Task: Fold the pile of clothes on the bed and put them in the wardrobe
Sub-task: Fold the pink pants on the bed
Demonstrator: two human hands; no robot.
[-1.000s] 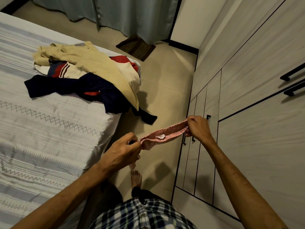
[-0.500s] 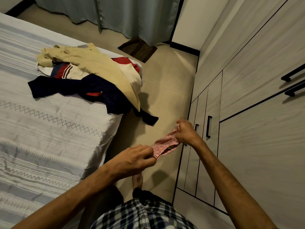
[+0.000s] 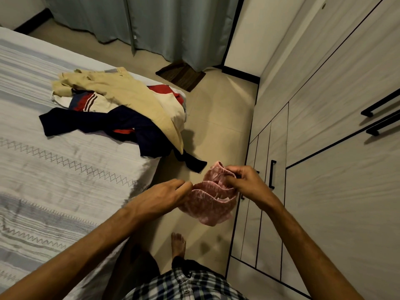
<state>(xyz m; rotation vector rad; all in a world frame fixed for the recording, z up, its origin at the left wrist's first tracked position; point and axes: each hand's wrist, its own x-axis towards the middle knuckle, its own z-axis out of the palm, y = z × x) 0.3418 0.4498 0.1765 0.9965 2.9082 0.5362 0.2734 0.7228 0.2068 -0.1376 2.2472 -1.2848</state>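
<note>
A small pink garment (image 3: 208, 202) hangs bunched in the air between the bed and the wardrobe. My left hand (image 3: 166, 197) pinches its left edge. My right hand (image 3: 244, 180) grips its upper right edge, fingers curled into the cloth. On the bed (image 3: 54, 169) lies a pile of clothes (image 3: 121, 111): beige trousers on top, a white, red and navy shirt, and a dark navy garment whose sleeve droops over the bed's corner. The wardrobe (image 3: 335, 148) stands at the right with its doors closed.
Grey curtains (image 3: 151, 24) hang at the far end with a dark mat (image 3: 180, 75) on the floor below them. A narrow strip of tiled floor (image 3: 216, 126) runs between bed and wardrobe. My bare foot (image 3: 178, 243) stands on it. Black handles (image 3: 381, 113) stick out from the wardrobe doors.
My hands have come closer together, and the pink garment, stretched out flat a second ago, now hangs bunched and folded between them. The pile on the bed has not moved.
</note>
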